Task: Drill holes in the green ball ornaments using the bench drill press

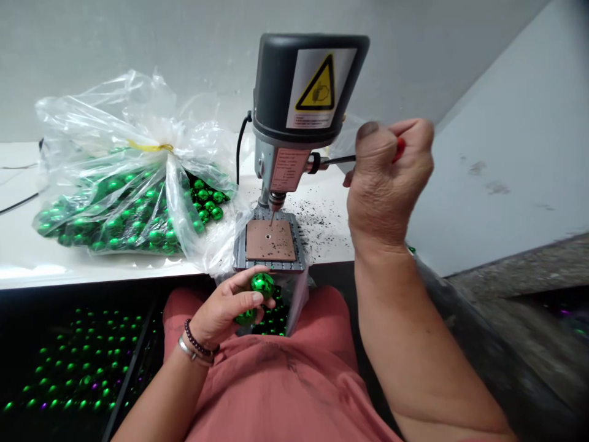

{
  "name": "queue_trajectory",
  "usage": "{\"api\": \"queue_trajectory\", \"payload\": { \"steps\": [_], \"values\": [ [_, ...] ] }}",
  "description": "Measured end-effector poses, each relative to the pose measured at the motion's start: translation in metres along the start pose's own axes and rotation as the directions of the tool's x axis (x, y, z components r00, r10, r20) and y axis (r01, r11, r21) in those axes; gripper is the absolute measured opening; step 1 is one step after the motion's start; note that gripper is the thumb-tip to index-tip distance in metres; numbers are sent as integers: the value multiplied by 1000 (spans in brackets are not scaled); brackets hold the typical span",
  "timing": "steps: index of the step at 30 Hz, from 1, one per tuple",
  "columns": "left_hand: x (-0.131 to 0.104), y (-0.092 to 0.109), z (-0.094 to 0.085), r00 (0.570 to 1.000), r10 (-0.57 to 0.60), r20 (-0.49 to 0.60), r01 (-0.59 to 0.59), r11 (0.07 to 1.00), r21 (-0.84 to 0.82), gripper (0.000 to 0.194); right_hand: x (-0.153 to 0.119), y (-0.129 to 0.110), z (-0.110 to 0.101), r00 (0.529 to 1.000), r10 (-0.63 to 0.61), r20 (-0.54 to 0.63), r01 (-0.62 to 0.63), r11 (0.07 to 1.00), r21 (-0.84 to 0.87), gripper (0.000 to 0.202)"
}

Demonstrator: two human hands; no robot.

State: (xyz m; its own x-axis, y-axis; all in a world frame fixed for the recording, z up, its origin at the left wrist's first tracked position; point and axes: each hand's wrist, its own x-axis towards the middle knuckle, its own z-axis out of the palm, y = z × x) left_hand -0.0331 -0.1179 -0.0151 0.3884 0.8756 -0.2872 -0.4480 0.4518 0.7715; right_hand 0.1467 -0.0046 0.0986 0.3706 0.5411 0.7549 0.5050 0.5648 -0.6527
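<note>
My left hand (234,302) is closed around shiny green balls, just in front of the drill press base. One green ball (262,285) sits between thumb and forefinger, and a second green ball (246,317) shows lower in the palm. My right hand (391,166) grips the red-ended feed lever (340,160) at the right side of the small bench drill press (304,92). Its thin drill bit (272,218) points down over a brown board (276,245) with a small hole, lying on the grey slotted base (240,245).
A clear plastic bag (151,116) full of green balls, tied with a yellow band, stands left on the white table (184,273). Dark shavings (317,215) litter the surface. Between my knees is an open bag of green balls (276,316); more green balls (83,362) lie lower left.
</note>
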Motion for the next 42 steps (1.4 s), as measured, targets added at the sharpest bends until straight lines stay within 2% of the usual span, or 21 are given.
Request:
{"api": "queue_trajectory", "payload": {
  "steps": [6, 11, 18, 24, 30, 32, 34, 36, 39, 40, 42],
  "values": [
    [-4, -4, -1, 993, 14, -117, 15, 971, 239, 57, -3, 2, -1, 1000, -3, -2, 3, 1000, -2, 29],
    [-8, -4, -2, 992, 76, -101, -30, 920, 391, 52, -4, 4, -1, 1000, -18, -9, 18, 1000, 0, 29],
    [-9, -9, -6, 996, 8, -83, 15, 962, 273, 66, -6, 3, -2, 1000, -14, 3, 14, 1000, 11, 28],
    [-6, -10, -7, 996, 27, -89, -8, 977, 213, 57, -6, 4, -2, 999, -30, 15, 29, 999, 37, 26],
    [-1, -13, -6, 997, 15, -80, -9, 997, 73, 54, -7, 6, -1, 1000, -19, -1, 19, 999, 35, 24],
    [1, -14, -6, 998, 7, -70, -2, 997, 78, 55, -7, 5, -1, 1000, -5, -2, 5, 998, 55, 24],
    [3, -15, -5, 998, -21, -66, 30, 988, 150, 58, -7, 4, -2, 1000, 9, -1, -9, 998, 66, 24],
    [5, -14, -3, 992, -42, -117, 73, 957, 281, 60, -7, 3, -2, 1000, 11, 4, -11, 998, 68, 24],
    [7, -12, -1, 959, 30, -281, 99, 895, 435, 55, -8, 2, -3, 1000, 0, 6, 0, 996, 86, 24],
    [8, -11, -1, 942, 67, -328, 86, 898, 431, 50, -8, 1, -3, 1000, 2, 5, -2, 995, 96, 24],
    [8, -9, 0, 918, 71, -391, 54, 953, 298, 44, -8, 0, -3, 1000, 8, 1, -8, 993, 116, 23]
  ]
}}
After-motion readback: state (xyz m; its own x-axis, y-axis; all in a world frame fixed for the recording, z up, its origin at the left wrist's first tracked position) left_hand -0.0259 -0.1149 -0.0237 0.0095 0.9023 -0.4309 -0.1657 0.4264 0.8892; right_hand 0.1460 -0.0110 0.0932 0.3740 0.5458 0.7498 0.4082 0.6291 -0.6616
